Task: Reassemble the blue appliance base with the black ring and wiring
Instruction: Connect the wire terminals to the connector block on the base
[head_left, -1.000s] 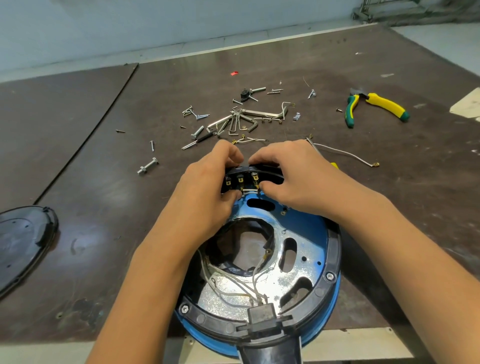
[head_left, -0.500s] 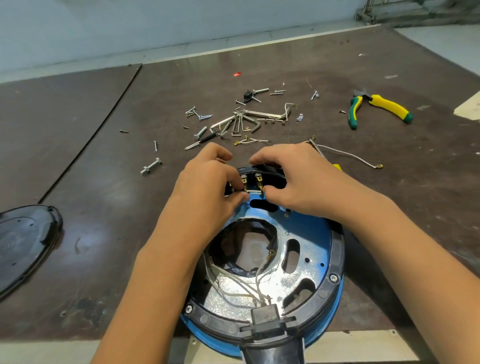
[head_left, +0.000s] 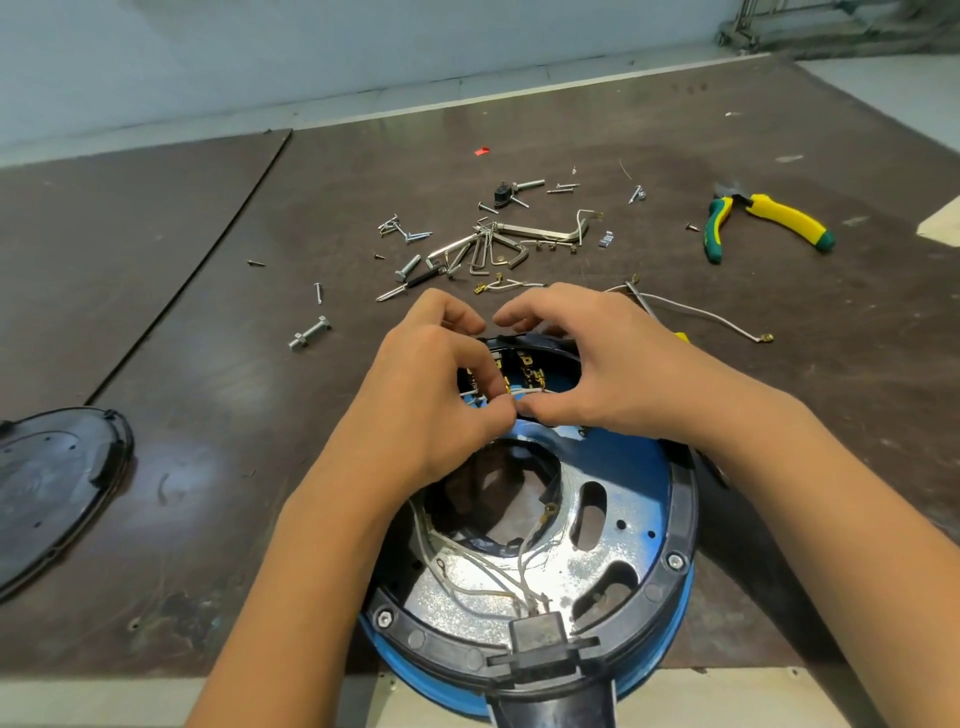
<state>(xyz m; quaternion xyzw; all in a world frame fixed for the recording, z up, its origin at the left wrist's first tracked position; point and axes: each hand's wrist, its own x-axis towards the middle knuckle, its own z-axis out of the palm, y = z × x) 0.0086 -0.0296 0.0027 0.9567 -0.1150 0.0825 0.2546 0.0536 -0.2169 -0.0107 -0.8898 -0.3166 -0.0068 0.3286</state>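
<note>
The blue appliance base (head_left: 631, 483) lies upside down at the table's near edge. A black ring (head_left: 683, 514) with screws runs around its rim. White wires (head_left: 488, 577) loop across the shiny inner plate to a black plug socket (head_left: 540, 631) at the near side. At the far side sits a black terminal block (head_left: 530, 364) with brass tabs. My left hand (head_left: 431, 384) and my right hand (head_left: 592, 364) meet there, both pinching a thin white wire (head_left: 519, 394) with a brass end just in front of the tabs.
Screws, bolts and hex keys (head_left: 483, 249) lie scattered beyond my hands. Yellow-green pliers (head_left: 763, 221) rest at the far right. A loose white wire (head_left: 701, 317) trails right of my hand. A black oval cover (head_left: 52, 488) lies at the left edge.
My hands have drawn back a little from the terminal block, pulling the white wire toward me. More of the brass tabs shows between the fingers now.
</note>
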